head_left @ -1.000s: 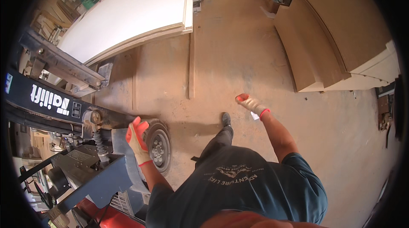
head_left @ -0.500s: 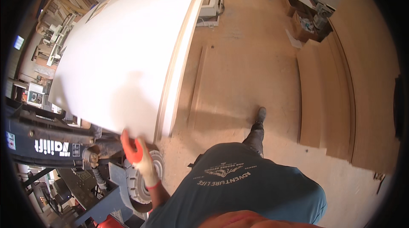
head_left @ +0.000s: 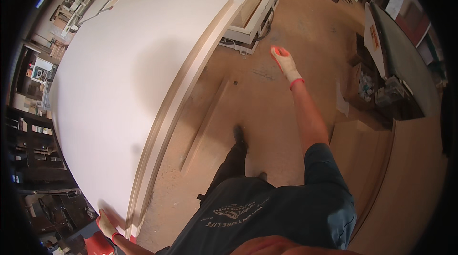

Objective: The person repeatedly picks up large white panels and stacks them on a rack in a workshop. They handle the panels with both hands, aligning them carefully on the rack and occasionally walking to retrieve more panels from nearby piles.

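A large white board (head_left: pixel 119 69) lies flat at my left, its long pale edge running diagonally towards me. At its near corner is my left hand (head_left: pixel 107 226), in a cream glove with red fingers, closed around the board's end; the fingertips are partly hidden. My right hand (head_left: pixel 285 62), gloved alike, is held out over the floor, apart from the board. Nothing shows in it, and its fingers are loosely bent and apart. The far end of the front edge lies beside a stack of boards (head_left: pixel 257 0).
Under the stack is a white machine frame (head_left: pixel 248 33) with a dark cable. A narrow strip (head_left: pixel 205 124) lies on the dusty floor (head_left: pixel 286 112). Brown panels (head_left: pixel 405 178) stand at right, near a box of scraps (head_left: pixel 362 86). Dark machinery (head_left: pixel 40 159) borders the left.
My view has swung, and my right arm has come into sight, stretched forward. The left hand has gone from raised beside the board's near end to gripping its corner.
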The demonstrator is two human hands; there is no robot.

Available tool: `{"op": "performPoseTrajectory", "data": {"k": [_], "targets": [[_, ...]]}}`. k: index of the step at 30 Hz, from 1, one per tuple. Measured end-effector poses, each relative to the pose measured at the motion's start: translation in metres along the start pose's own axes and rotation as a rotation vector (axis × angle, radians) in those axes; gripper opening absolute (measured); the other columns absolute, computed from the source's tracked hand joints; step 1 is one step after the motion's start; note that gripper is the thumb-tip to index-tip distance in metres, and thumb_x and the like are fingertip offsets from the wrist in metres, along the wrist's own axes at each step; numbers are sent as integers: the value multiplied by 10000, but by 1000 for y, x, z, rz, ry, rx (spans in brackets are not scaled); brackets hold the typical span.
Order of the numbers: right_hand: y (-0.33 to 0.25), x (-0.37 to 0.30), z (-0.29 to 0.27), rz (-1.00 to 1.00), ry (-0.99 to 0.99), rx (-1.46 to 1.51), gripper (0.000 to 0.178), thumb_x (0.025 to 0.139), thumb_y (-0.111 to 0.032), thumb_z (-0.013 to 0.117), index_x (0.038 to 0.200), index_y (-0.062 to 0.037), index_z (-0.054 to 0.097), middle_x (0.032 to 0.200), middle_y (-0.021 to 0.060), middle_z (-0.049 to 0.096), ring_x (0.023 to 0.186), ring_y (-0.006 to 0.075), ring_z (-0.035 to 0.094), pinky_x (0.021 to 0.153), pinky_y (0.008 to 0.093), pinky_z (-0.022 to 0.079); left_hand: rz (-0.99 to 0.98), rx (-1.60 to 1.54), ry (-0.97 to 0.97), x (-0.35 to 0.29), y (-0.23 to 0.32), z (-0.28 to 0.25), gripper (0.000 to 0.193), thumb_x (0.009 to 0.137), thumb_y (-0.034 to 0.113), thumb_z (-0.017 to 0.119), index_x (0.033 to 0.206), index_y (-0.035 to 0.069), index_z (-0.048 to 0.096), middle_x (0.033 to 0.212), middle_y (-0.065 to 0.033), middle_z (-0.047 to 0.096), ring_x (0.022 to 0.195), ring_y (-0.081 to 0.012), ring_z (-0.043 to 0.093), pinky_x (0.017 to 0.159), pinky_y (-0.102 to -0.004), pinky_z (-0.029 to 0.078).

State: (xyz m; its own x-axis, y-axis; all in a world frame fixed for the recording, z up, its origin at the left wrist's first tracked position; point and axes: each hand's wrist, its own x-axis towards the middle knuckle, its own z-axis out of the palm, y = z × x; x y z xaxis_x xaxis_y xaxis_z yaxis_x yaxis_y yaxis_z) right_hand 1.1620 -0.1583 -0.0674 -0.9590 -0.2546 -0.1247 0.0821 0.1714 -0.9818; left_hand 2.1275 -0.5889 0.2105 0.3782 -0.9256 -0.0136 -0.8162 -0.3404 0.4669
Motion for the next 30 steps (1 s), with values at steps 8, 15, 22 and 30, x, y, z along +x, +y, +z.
{"op": "performPoseTrajectory", "data": {"k": [8,15,22,30], "targets": [[-276,241,190,-411,-305,-666,694,966,-660,522,1500,-221,585,1341,66,712,1268,270,649,1057,387,532,-268,103,448,-85,86,39,639,992,595,580,1046,-23,734,927,-103,744,810,-231,680,712,-410,539],[-290,411,215,-264,-530,-972,818,876,-770,558,1416,-157,614,1345,74,692,1166,296,671,1036,459,522,-421,138,369,-189,247,119,603,1009,571,558,1103,4,739,988,-105,758,851,-239,692,763,-401,546],[-276,493,183,261,-1381,-245,682,963,-629,678,1375,-89,621,1313,101,686,1144,262,681,916,369,585,-50,257,168,-410,531,313,544,1005,571,562,1098,76,766,960,-66,793,878,-252,732,824,-383,550],[-249,527,205,529,-1583,3,426,1068,-474,620,1227,-82,670,1126,51,712,941,177,704,753,396,640,-96,-1275,-1138,-668,847,569,720,1134,554,344,1254,-83,658,1023,-244,770,995,-371,747,975,-487,563]]}}
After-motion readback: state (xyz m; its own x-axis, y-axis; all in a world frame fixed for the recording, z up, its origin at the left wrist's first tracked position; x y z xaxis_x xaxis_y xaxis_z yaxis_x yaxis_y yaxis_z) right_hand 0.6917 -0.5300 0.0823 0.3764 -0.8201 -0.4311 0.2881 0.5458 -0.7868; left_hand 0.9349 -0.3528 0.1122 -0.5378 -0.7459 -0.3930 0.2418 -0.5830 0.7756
